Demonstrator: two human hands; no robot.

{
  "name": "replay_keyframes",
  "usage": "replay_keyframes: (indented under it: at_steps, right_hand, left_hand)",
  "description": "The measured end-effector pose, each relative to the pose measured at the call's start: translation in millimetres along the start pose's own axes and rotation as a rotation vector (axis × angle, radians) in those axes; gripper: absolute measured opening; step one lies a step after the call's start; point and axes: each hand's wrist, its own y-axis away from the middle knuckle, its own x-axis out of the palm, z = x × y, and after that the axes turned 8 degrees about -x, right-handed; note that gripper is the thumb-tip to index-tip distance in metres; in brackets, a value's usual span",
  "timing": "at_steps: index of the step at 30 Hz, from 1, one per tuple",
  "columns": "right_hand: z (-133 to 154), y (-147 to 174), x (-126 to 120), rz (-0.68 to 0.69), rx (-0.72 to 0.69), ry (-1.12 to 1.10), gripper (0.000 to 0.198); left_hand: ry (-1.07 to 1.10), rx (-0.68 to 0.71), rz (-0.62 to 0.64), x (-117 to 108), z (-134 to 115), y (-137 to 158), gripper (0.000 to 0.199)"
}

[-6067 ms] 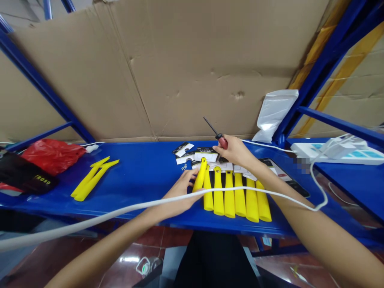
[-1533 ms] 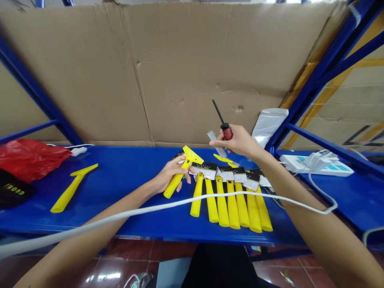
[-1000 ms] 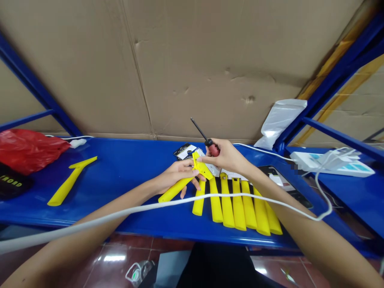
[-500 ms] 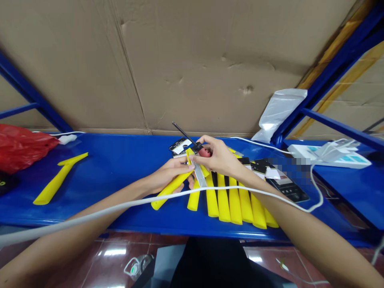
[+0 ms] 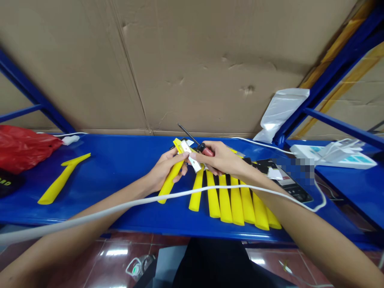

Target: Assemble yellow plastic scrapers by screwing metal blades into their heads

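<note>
My left hand [image 5: 166,169] is closed round a yellow plastic handle [image 5: 168,185] with a T-shaped head, tilted up over the shelf. Across its head lies a flat white-silver strip with small holes, like a scraper blade [image 5: 192,157]; both thumbs press near it. A screwdriver [image 5: 207,151] with a red and black grip is tucked in my right hand [image 5: 222,158], its dark shaft pointing up and left. Right of the held handle, several more yellow handles [image 5: 231,206] lie side by side, their upper ends partly hidden by my right hand and forearm.
Another yellow T-shaped handle [image 5: 60,182] lies at left, near a red plastic bag [image 5: 27,146]. A white cable [image 5: 126,205] crosses in front of my forearms. Black printed cards and a phone [image 5: 295,192] lie at right, by a white power strip [image 5: 339,157]. Cardboard [image 5: 195,72] stands behind.
The blade has swung up from hanging below the head and now shows its holed face against it. The held handle has turned more upright, and my right hand has shifted slightly right.
</note>
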Motion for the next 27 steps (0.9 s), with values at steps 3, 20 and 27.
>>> replay_keyframes:
  at_steps: [3,20,27]
  right_hand:
    - [1,1,1,0.057,0.075,-0.097,0.073]
    - [-9,-6,-1,0.002,0.083,-0.293,0.054]
    - [-14,-6,0,-0.406,-0.295,0.106,0.043]
  left_hand:
    - [-0.003,0.076,-0.082,-1,-1,-2,0.046]
    - [-0.024,0.069,-0.114,-5,-2,-6,0.05]
    - [-0.035,-0.003,-0.029,-3,1,-4,0.055]
